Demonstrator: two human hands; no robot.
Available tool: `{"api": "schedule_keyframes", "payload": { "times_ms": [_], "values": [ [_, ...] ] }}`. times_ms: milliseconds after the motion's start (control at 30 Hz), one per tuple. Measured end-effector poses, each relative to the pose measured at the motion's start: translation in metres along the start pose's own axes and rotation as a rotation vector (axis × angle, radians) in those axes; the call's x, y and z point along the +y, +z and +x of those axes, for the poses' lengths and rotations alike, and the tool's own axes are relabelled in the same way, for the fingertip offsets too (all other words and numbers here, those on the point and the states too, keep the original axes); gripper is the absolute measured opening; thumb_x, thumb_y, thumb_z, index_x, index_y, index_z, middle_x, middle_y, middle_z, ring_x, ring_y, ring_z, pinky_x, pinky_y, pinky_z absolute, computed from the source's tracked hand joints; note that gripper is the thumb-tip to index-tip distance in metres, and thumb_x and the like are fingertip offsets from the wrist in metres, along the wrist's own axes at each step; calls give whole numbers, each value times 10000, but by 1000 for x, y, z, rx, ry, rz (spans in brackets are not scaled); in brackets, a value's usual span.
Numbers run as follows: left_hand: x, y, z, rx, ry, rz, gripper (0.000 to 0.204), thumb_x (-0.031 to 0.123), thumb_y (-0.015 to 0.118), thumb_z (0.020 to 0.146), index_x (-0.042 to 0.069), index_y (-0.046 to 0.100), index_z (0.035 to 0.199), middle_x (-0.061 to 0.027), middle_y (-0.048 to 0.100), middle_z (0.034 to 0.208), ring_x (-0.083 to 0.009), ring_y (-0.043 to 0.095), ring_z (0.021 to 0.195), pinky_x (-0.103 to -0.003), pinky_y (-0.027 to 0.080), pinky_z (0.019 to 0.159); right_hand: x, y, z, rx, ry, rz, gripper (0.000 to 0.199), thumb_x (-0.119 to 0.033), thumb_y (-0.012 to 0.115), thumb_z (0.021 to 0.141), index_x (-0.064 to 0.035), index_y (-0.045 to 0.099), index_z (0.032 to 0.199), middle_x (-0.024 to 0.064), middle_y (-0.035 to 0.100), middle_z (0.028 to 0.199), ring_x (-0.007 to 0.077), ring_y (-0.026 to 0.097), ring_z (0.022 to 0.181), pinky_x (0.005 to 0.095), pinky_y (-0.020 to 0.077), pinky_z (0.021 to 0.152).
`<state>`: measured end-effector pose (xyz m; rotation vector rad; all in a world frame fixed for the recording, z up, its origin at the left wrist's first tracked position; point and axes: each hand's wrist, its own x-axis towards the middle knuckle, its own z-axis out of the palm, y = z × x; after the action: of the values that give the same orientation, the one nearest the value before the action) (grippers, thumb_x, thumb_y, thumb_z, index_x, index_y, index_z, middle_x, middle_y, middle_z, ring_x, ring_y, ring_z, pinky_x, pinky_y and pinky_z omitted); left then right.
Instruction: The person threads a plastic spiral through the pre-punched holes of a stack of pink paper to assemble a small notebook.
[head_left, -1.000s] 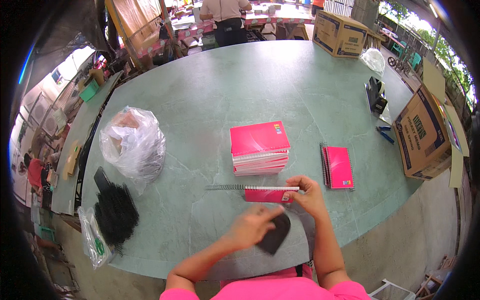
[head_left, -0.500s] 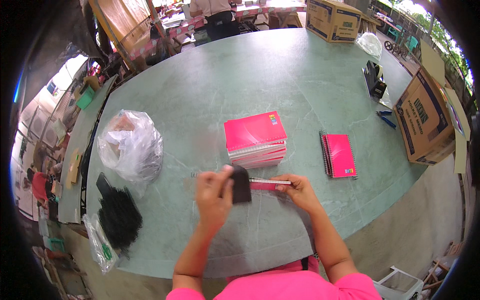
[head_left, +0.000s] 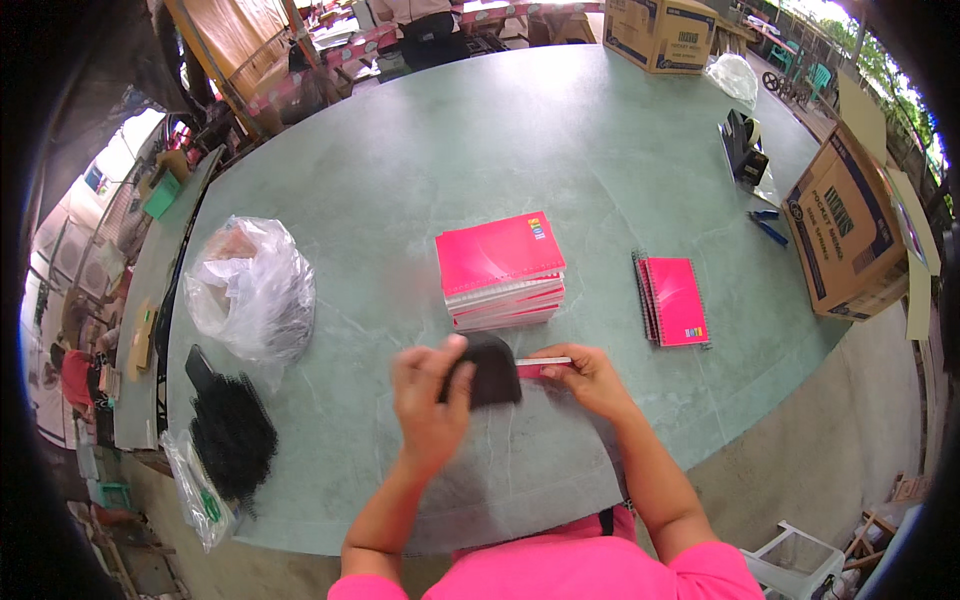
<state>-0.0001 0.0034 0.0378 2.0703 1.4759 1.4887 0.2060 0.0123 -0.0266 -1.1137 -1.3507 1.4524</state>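
My left hand [head_left: 430,400], partly blurred, grips a dark, flat piece with rounded corners [head_left: 492,372]; its exact kind I cannot make out. The dark piece overlaps the left end of a thin pink notepad [head_left: 535,370], seen edge-on with white pages. My right hand [head_left: 588,382] pinches that notepad at its right end, fingers closed. Just beyond my hands stands a stack of pink-covered notepads [head_left: 500,252], with punched holes along the near edge. To the right lie several pink notepads with black spiral wire [head_left: 678,300]. A heap of black spiral wires [head_left: 235,430] lies at the left.
A clear plastic bag [head_left: 250,290] sits at the left of the green table [head_left: 370,150]. Toward the right edge are blue-handled pliers [head_left: 768,228], a black tape dispenser [head_left: 745,150] and an open cardboard box [head_left: 845,235]. Another box [head_left: 660,35] stands at the far edge.
The dark piece has turned to show a broader face and shifted slightly right, covering more of the notepad. My right hand keeps its hold. The whole view has shifted slightly.
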Motion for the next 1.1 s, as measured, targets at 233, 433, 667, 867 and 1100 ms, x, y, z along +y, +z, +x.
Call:
{"api": "schedule_keyframes", "payload": {
  "times_ms": [233, 433, 667, 867, 1100],
  "values": [
    [3, 0, -5, -303, 35, -11, 330, -5, 678, 685, 61, 627, 1005, -98, 523, 879, -233, 530, 803, -319, 436, 733, -8, 6, -2, 10, 11, 111, 234, 31, 540, 825, 23, 590, 1053, 32, 637, 925, 79, 554, 856, 233, 449, 758],
    [-4, 6, -11, -406, 62, 17, 417, -11, 683, 686, 145, 623, 1067, -88, 507, 873, -212, 533, 679, -333, 472, 617, 5, 7, -1, -42, 60, 74, 252, 20, 551, 819, -8, 602, 1064, 32, 649, 923, 76, 550, 875, 235, 443, 771],
    [3, -1, 0, -133, 108, 65, 406, 7, 688, 691, 115, 615, 1075, -105, 504, 879, -236, 548, 734, -321, 465, 645, 2, 14, -1, -103, -42, -49, 281, 21, 533, 822, -11, 589, 1096, 41, 654, 949, 84, 550, 864, 237, 435, 788],
    [11, 4, -4, -143, -4, -1, 365, 24, 668, 697, 78, 614, 1054, -119, 539, 866, -260, 537, 815, -329, 442, 740, 3, 13, -4, -126, 8, -128, 279, 15, 536, 823, -7, 588, 1096, 44, 657, 936, 85, 548, 851, 244, 438, 783],
    [8, 13, -40, -989, -208, 104, 264, 250, 568, 824, 71, 598, 1015, -166, 544, 902, -372, 548, 838, -436, 452, 723, -9, 13, -3, -60, -31, -38, 275, -19, 555, 833, -30, 599, 1104, 36, 645, 900, 62, 527, 826, 233, 439, 754]
  ]
}}
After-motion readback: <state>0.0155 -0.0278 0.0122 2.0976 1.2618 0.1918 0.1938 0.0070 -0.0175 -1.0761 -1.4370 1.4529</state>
